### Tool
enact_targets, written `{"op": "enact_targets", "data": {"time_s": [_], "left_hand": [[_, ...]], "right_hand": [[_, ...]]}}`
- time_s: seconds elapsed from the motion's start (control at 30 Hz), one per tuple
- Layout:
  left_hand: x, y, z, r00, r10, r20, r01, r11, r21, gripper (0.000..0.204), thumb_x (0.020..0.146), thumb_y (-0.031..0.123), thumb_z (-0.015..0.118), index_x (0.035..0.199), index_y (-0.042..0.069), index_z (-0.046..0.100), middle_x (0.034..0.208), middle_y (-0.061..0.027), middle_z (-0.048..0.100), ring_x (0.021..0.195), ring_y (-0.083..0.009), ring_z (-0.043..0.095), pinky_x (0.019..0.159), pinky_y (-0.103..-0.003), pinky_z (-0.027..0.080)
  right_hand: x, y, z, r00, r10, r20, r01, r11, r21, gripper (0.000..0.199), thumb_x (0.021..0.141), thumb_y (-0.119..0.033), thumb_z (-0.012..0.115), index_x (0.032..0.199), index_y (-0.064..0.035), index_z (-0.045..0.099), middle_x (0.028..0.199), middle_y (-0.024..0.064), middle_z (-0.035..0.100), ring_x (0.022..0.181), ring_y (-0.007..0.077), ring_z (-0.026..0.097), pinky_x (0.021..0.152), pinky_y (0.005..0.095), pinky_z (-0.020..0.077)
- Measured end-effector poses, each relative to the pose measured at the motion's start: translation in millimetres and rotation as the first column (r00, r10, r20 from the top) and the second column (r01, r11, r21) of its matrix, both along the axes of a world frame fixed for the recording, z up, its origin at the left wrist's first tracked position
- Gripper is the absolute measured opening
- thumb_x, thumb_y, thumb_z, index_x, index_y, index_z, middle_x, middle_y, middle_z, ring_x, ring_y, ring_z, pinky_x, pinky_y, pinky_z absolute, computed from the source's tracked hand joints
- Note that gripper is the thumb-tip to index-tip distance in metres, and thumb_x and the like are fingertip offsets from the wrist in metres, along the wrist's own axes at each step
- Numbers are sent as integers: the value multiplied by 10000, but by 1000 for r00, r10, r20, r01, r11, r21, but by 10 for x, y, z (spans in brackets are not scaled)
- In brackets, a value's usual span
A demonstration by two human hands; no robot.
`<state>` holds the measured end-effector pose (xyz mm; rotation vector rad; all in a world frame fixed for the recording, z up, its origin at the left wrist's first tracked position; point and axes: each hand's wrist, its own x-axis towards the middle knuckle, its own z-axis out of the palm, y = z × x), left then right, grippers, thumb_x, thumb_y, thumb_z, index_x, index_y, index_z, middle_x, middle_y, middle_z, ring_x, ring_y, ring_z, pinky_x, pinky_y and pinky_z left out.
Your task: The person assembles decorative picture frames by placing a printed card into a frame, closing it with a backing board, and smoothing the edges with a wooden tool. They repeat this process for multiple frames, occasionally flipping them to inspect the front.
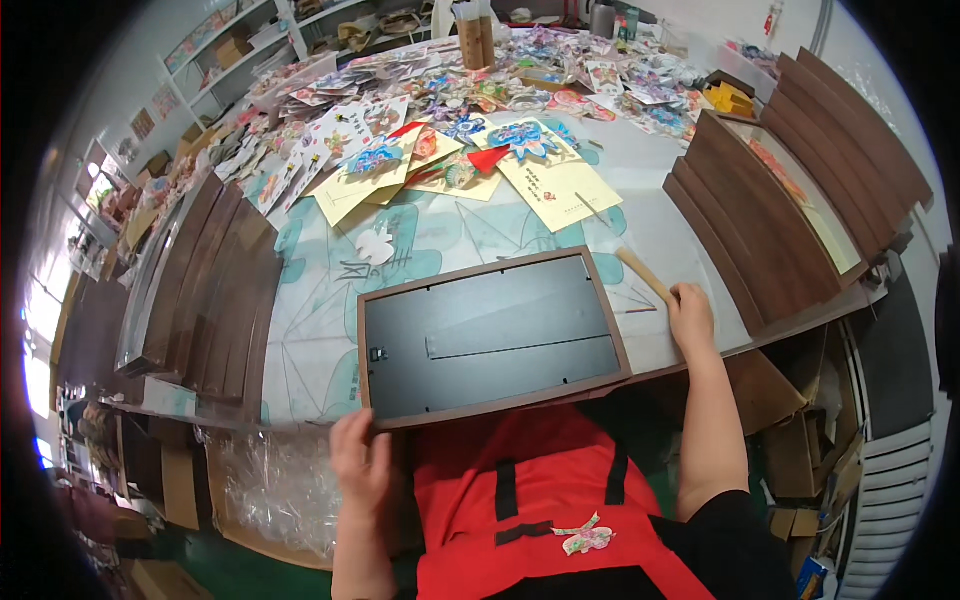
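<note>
A brown picture frame point(610, 310) lies face down at the near edge of the table. Its black backboard point(490, 310) faces up, with a hanger at the left and small tabs round the rim. At the near left corner of the frame, my left hand point(361, 462) is closed on the edge. To the right of the frame my right hand point(692, 322) grips one end of a flat tan stick point(643, 274), which points away to the left. Some of the right fingers are hidden under that hand.
Stacked brown frames stand at the left point(205, 300) and right point(745, 230). Yellow cards point(560, 190) with paper figures lie behind the frame, near a white paper cutout point(376, 246). Colourful cutouts heap up farther back. Below the table are clear plastic wrap point(280, 490) and cardboard boxes point(795, 440).
</note>
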<state>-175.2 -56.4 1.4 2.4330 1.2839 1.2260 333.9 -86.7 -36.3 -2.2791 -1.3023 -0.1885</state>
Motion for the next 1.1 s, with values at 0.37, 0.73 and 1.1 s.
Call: {"op": "enact_targets", "data": {"time_s": [0.37, 0.73, 1.1], "left_hand": [[591, 222, 113, 980, -191, -48, 180, 968, -177, 549, 644, 149, 787, 1151, 61, 595, 1090, -108, 589, 974, -304, 552, 844, -393, 432], [502, 262, 256, 974, -197, 110, 226, 855, -466, 658, 641, 18, 763, 1250, -13, 518, 1237, -137, 508, 1044, -269, 547, 895, -341, 462], [474, 291, 224, 965, -258, 43, 250, 860, -446, 569, 665, 61, 762, 1194, 3, 561, 1128, -137, 527, 1056, -305, 534, 883, -355, 451]], "right_hand": [[117, 38, 63, 990, 6, -139, 50, 918, 394, 124, 945, -106, 476, 984, -7, 539, 846, 176, 645, 759, 331, 635, 692, 402, 477], [-1854, 151, 725, 637, 715, -289, -709, 690, 143, 179, 832, -229, 641, 851, -52, 657, 786, 149, 649, 737, 346, 625, 629, 406, 489], [-2078, 333, 710, 588, 757, -285, -795, 605, -35, 170, 812, -268, 649, 795, -106, 698, 658, 118, 633, 614, 328, 614, 558, 411, 485]]}}
